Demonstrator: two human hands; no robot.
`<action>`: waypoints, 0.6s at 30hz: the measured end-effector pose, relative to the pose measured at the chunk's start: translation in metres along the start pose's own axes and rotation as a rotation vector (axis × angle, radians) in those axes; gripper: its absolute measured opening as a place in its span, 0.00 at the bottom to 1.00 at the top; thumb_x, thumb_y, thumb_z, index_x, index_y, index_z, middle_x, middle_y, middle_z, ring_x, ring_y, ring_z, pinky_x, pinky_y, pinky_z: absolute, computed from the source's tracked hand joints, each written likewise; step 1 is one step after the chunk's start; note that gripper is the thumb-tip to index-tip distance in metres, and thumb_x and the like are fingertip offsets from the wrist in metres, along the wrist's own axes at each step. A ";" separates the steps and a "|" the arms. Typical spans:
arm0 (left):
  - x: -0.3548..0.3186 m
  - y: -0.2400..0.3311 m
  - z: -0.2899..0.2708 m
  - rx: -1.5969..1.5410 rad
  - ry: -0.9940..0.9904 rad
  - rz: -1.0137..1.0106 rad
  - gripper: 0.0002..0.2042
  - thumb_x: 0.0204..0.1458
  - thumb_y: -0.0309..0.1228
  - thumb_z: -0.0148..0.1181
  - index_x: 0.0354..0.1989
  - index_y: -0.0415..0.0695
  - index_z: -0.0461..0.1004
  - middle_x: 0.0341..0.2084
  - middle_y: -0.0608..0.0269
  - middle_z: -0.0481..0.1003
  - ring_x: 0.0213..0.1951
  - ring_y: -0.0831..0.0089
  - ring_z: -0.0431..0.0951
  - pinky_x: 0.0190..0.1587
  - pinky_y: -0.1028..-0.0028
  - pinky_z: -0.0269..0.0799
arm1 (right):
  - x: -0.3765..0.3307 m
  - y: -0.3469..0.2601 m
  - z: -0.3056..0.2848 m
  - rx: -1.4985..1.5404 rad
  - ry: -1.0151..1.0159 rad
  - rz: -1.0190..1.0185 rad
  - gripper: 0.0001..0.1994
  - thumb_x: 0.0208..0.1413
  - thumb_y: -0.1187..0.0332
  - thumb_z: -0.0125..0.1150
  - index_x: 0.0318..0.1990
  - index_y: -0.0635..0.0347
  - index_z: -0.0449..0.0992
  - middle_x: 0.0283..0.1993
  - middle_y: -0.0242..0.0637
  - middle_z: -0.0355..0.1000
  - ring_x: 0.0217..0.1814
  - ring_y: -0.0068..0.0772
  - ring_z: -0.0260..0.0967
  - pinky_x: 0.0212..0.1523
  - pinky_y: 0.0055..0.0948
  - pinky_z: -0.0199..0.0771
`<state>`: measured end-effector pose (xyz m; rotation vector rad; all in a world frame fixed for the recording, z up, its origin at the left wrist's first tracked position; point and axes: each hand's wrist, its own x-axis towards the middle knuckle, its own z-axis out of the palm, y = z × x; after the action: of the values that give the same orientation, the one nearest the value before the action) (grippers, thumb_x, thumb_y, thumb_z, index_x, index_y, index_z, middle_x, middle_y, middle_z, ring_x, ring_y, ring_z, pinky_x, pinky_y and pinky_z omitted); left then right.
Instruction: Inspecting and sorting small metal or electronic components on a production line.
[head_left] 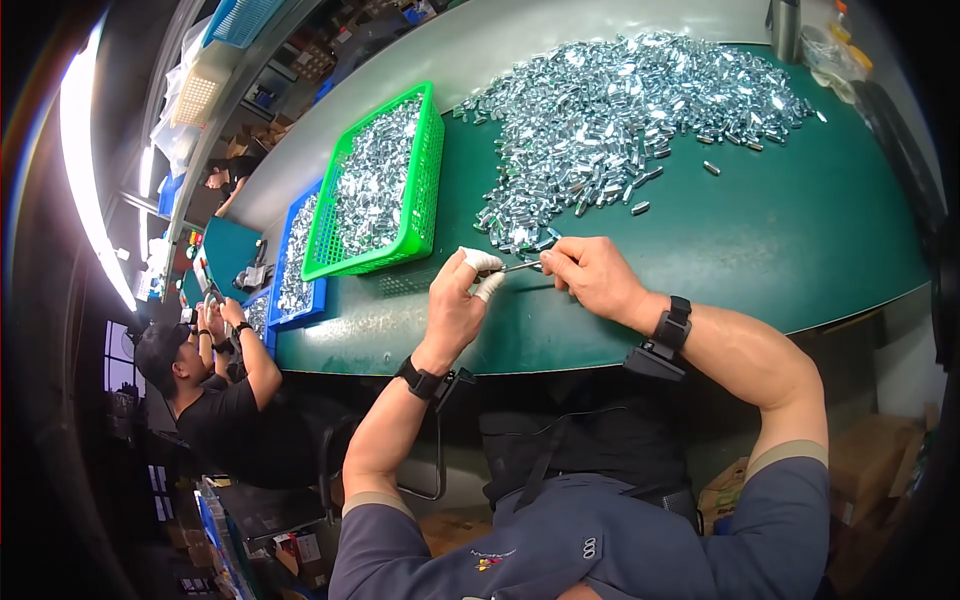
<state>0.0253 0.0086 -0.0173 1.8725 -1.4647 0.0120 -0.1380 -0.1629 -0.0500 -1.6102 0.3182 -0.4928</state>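
Just past the table's front edge, my hands meet over a thin metal rod (522, 266). My right hand (600, 278) pinches one end between thumb and fingers. My left hand (459, 300), with white coverings on thumb and forefinger, is closed in a pinch at the other end; whether a small metal piece also sits in those fingertips is hidden. Directly beyond my hands spreads a big heap of small shiny metal pieces (610, 120), short and cylindrical. To the left of it stands a green plastic basket (425, 185) filled with similar pieces.
A blue crate (300, 318) of metal pieces sits left of the green basket on the green tabletop (760, 240). One loose piece (711, 168) lies apart from the heap. At the far right stands a metal flask (786, 30). Another person (215, 385) works at the left.
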 end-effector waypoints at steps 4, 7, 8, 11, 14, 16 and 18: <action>0.002 0.003 0.002 0.119 -0.024 0.122 0.10 0.50 0.19 0.71 0.40 0.40 0.79 0.35 0.58 0.79 0.38 0.63 0.80 0.42 0.68 0.77 | 0.001 0.002 0.000 -0.022 -0.011 -0.015 0.19 0.68 0.59 0.58 0.30 0.64 0.80 0.22 0.35 0.76 0.23 0.25 0.70 0.27 0.31 0.69; 0.005 0.011 0.007 0.116 -0.012 0.141 0.10 0.50 0.20 0.72 0.40 0.41 0.79 0.36 0.58 0.79 0.39 0.61 0.80 0.42 0.67 0.77 | 0.000 0.003 -0.001 -0.021 -0.032 0.004 0.20 0.68 0.58 0.57 0.29 0.64 0.80 0.21 0.35 0.76 0.23 0.24 0.70 0.27 0.30 0.69; 0.005 0.013 0.008 0.114 -0.008 0.151 0.10 0.49 0.20 0.72 0.40 0.41 0.79 0.36 0.57 0.79 0.39 0.60 0.80 0.43 0.66 0.77 | 0.000 0.002 -0.002 -0.010 -0.046 0.025 0.20 0.68 0.57 0.57 0.29 0.64 0.80 0.21 0.34 0.75 0.22 0.24 0.70 0.26 0.30 0.69; 0.004 0.014 0.010 0.074 -0.023 0.105 0.10 0.49 0.20 0.72 0.40 0.41 0.79 0.35 0.58 0.79 0.39 0.60 0.80 0.42 0.66 0.77 | 0.001 0.000 -0.003 0.011 -0.070 0.070 0.22 0.69 0.56 0.56 0.28 0.64 0.81 0.19 0.34 0.75 0.21 0.24 0.70 0.25 0.31 0.68; 0.005 0.018 0.015 0.041 -0.033 0.102 0.11 0.49 0.20 0.72 0.39 0.42 0.79 0.35 0.58 0.78 0.39 0.59 0.79 0.41 0.65 0.76 | 0.001 0.000 -0.003 0.027 -0.096 0.119 0.23 0.70 0.55 0.55 0.28 0.64 0.81 0.18 0.34 0.74 0.19 0.24 0.69 0.24 0.31 0.68; 0.005 0.021 0.017 0.012 -0.036 0.144 0.11 0.48 0.20 0.72 0.39 0.42 0.79 0.34 0.57 0.77 0.37 0.57 0.78 0.39 0.64 0.74 | 0.000 0.002 -0.003 0.006 -0.138 0.107 0.24 0.70 0.54 0.55 0.28 0.64 0.81 0.18 0.33 0.74 0.19 0.24 0.68 0.23 0.31 0.68; 0.005 0.022 0.018 0.028 -0.046 0.130 0.11 0.48 0.21 0.72 0.39 0.42 0.79 0.34 0.58 0.78 0.38 0.57 0.78 0.40 0.64 0.75 | -0.001 0.002 -0.003 -0.006 -0.159 0.101 0.24 0.70 0.53 0.55 0.27 0.64 0.81 0.17 0.33 0.73 0.19 0.24 0.68 0.23 0.31 0.67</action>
<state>0.0010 -0.0070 -0.0165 1.8077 -1.6232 0.0518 -0.1400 -0.1650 -0.0516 -1.6200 0.2800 -0.2851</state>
